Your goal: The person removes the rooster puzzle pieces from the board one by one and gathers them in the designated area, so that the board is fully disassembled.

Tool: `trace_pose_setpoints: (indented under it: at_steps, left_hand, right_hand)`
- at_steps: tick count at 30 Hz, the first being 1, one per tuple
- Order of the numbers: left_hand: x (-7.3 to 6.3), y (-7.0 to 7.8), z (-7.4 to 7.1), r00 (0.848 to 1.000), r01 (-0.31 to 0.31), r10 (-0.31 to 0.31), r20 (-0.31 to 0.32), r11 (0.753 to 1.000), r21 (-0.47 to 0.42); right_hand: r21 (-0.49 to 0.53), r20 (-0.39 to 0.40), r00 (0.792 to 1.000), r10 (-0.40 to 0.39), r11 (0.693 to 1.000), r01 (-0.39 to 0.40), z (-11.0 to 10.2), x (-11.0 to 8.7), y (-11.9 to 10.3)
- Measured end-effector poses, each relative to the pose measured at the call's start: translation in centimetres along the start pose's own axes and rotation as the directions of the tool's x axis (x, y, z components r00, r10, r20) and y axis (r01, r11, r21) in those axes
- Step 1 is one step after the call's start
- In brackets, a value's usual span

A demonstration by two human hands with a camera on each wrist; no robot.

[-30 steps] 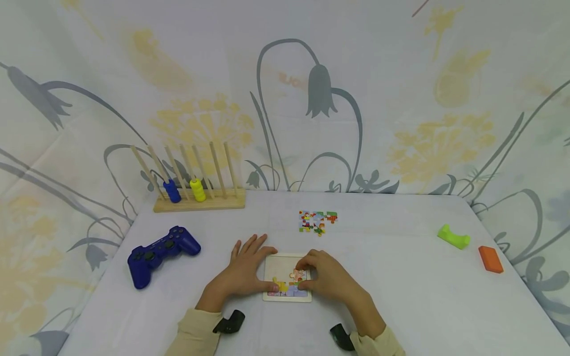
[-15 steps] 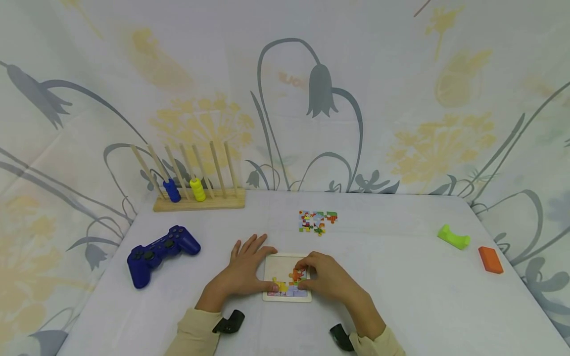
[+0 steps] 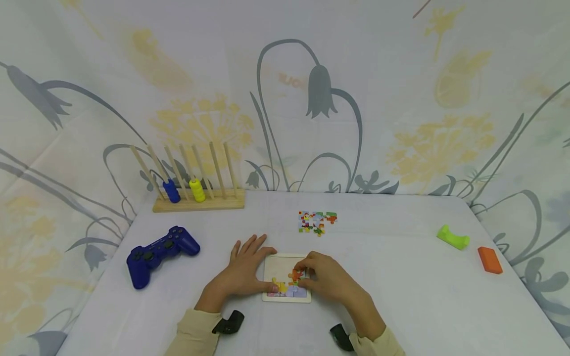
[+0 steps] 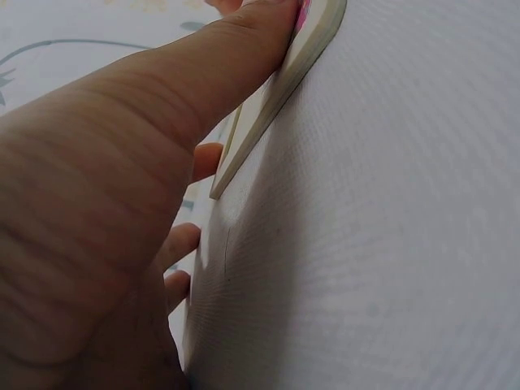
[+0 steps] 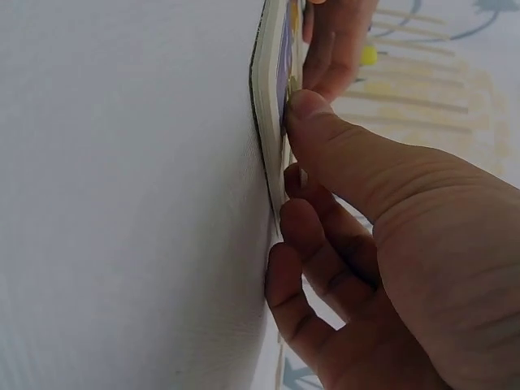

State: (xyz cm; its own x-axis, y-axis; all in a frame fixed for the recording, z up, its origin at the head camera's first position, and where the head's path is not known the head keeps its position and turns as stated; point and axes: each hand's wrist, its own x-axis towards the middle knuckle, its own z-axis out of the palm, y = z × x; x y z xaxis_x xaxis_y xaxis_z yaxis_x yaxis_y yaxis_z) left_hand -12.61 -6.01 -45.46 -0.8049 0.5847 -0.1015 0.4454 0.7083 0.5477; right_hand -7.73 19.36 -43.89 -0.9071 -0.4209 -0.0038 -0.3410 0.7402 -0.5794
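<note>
A shallow puzzle tray (image 3: 278, 264) with a pale rim lies on the table, partly filled with colourful jigsaw pieces along its near side. My left hand (image 3: 242, 272) spreads over its left side, thumb pressing on the pieces at the near left and index finger at the far left corner. In the left wrist view the thumb (image 4: 219, 65) reaches over the tray's edge. My right hand (image 3: 327, 277) pinches an orange puzzle piece (image 3: 295, 275) at the tray's right side; its fingertips partly hide the piece. In the right wrist view, curled fingers (image 5: 301, 227) sit at the tray's edge.
Several loose puzzle pieces (image 3: 311, 222) lie beyond the tray. A blue game controller (image 3: 162, 254) is at the left, behind it a wooden peg stand (image 3: 222, 200) with blue and yellow beads. A green curved block (image 3: 453, 238) and an orange block (image 3: 490, 260) lie far right.
The piece under my right fingers looked pale with glare a second ago and now shows orange, so it has tilted slightly. Both hands stay in nearly the same place.
</note>
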Motion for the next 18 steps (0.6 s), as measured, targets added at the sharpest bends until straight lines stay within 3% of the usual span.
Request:
trace_pose_setpoints:
  at_steps: [8, 18]
  left_hand:
    - [0.1, 0.0, 0.0, 1.000, 0.013, -0.013, 0.011, 1.000, 0.003]
    - [0.1, 0.0, 0.1, 1.000, 0.027, -0.027, 0.011, 1.000, 0.009]
  right_hand:
    - [0.046, -0.097, 0.992, 0.083, 0.996, -0.079, -0.4, -0.3, 1.6]
    - [0.015, -0.267, 0.940, 0.212, 0.976, -0.216, -1.7, -0.8, 5.5]
